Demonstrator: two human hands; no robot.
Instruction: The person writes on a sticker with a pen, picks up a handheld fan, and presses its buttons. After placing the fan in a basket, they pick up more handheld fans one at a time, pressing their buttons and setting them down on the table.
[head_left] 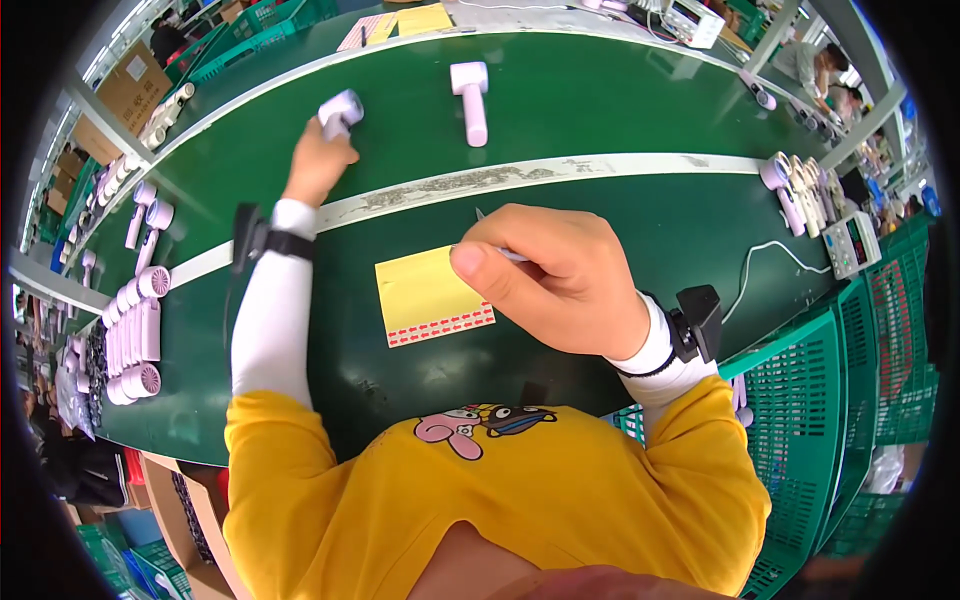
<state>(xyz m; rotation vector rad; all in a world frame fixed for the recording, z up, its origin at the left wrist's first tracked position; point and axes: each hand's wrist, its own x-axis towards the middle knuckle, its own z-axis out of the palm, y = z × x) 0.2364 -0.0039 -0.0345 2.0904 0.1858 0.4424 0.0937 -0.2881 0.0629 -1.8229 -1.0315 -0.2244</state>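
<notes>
At the far left of the green work surface, my left hand [318, 165] is closed around the handle of a lilac handheld fan [341, 108]. My right hand [560, 275] is pinched around a slim, pointed tool [513, 254]; its tip pokes out beyond the fingers, but its exact kind is hidden. Under and beside the right hand's fingertips lies a yellow sticker sheet [417, 285] with rows of small red arrow stickers along its near edge. Another lilac handheld fan [474, 110] lies beyond the pale strip, apart from both hands.
Several lilac fans [135, 330] are lined up at the left edge. More fans [797, 190] stand at the right beside a small white meter [851, 243] with a white cable [750, 275]. Green crates [790, 440] are at the lower right, a cardboard box [185, 510] at the lower left.
</notes>
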